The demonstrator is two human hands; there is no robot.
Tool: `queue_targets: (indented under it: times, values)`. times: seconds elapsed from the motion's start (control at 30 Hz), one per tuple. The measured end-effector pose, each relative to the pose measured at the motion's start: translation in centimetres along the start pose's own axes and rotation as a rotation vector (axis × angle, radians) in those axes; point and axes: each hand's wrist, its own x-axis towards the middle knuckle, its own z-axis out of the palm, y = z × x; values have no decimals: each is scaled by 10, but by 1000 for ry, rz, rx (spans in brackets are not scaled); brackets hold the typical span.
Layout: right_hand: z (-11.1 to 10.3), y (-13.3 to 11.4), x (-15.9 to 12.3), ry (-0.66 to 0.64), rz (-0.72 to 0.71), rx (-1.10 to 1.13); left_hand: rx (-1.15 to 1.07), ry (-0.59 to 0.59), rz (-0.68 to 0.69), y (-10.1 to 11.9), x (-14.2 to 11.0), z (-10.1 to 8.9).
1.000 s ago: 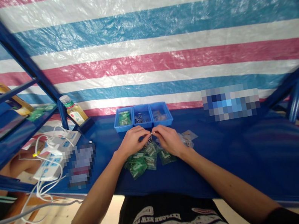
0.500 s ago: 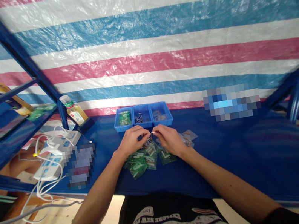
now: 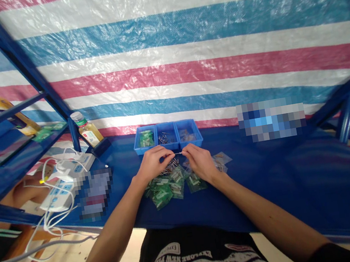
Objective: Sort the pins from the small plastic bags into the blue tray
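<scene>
My left hand (image 3: 152,164) and my right hand (image 3: 201,162) meet above the blue table top, their fingertips pinching a thin metal pin (image 3: 177,154) between them. Just below lies a small heap of loose metal pins (image 3: 172,166). Several green-printed plastic packets (image 3: 167,187) are piled under and in front of my hands. Some clear packets (image 3: 221,159) lie beside my right hand. A blue tray (image 3: 166,137) with 3 compartments stands just beyond my fingertips, holding green packets, metal pins and small parts.
A white power strip (image 3: 58,195) with white cables lies at the table's left edge, next to a blurred object (image 3: 95,194). A juice bottle (image 3: 88,135) stands at the back left, and a blurred item (image 3: 271,119) rests at the right. Blue shelf frames and a striped tarpaulin surround the table.
Both hands have shifted slightly up the picture, closer to the tray, with the thin pin still pinched between them. The packets and tray stay in place.
</scene>
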Motion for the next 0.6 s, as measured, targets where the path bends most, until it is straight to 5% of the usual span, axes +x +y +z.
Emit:
queue_targets:
  times: [0.17, 0.37, 0.5, 0.6]
  values:
    - [0, 1, 1, 14, 58, 23, -29, 86, -103, 0, -1, 5]
    - [0, 3, 1, 19, 66, 29, 40, 364, -460, -9, 10, 12]
    - [2, 1, 0, -37, 34, 9, 133, 286, -524, -13, 22, 7]
    - [2, 4, 0, -23, 42, -12, 137, 150, -423, -14, 17, 0]
